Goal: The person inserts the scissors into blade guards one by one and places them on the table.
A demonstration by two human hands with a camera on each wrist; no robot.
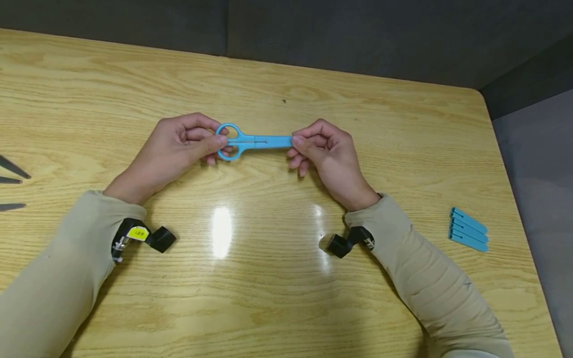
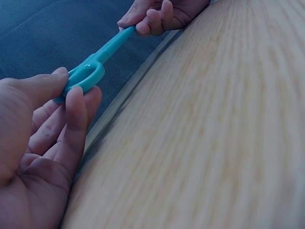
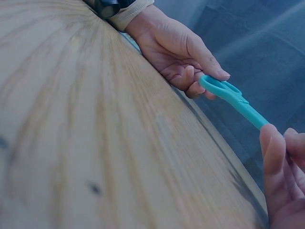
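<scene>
a pair of blue scissors (image 1: 250, 141), its blades covered by a matching blue sheath (image 1: 275, 141), is held level just above the wooden desk (image 1: 277, 278), between the two hands. the ring handles are pinched by the thumb and curled fingers of the left hand (image 1: 176, 144); the sheath's far end is gripped by the closed fingertips of the right hand (image 1: 324, 149). a stack of blue sheaths (image 1: 467, 229) is seen near the desk's right edge, and dark blade tips (image 1: 13, 184) at the left edge.

it is judged that, if the hands are pulled apart sharply, the sheath could come free with a jerk, so that the bare blades swing toward the right fingers or the scissors are dropped onto the desk. a loose pinch on the rings could likewise let the scissors twist out.
</scene>
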